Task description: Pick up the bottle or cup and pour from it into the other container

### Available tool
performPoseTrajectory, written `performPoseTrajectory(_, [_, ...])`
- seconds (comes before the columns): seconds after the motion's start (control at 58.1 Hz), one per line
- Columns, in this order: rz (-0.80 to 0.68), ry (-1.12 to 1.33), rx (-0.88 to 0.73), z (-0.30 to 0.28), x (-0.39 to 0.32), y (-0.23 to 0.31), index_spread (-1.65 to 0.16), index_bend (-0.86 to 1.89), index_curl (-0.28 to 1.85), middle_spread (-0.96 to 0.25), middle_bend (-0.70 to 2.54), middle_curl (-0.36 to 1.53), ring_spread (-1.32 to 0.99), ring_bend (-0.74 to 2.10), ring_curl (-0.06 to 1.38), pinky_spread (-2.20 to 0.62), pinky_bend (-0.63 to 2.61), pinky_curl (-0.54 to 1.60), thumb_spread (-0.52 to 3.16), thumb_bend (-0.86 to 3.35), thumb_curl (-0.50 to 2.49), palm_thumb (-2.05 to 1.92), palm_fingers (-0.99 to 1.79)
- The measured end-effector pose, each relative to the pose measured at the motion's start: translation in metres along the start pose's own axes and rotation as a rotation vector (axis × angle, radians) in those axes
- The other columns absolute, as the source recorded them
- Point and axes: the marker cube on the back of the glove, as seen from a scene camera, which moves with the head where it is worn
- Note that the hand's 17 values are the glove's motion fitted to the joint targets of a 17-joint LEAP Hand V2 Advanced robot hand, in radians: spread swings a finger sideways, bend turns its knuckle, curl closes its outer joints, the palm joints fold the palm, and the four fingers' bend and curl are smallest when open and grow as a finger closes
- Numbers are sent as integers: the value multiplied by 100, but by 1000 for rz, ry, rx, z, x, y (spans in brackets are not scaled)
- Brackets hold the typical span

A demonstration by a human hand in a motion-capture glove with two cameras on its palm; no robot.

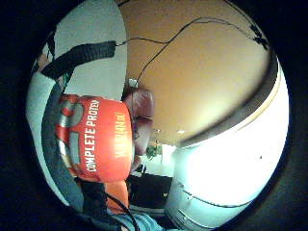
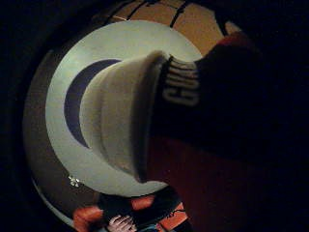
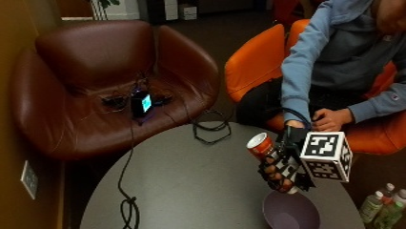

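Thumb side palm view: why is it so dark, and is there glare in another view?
Thumb side palm view: the red bottle lies close, in shadow; its white end and the bowl catch light. Little finger side palm view: a white patch is glared out.

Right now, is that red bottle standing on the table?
No, the gloved hand holds the red bottle tilted in the air above the purple bowl.

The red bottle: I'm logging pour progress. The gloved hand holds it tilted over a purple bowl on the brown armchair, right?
Not quite. The purple bowl sits on the round grey table, not the brown armchair, as the outside view shows. The gloved hand does hold the red bottle tilted above it.
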Motion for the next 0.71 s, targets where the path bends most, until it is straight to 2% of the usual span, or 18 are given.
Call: performPoseTrajectory(0.705, [23,47,10,-9,-24,2,-26,13,35,-14,33,52,-27,40,46,-33,32,38,11,-4,73,104,115])
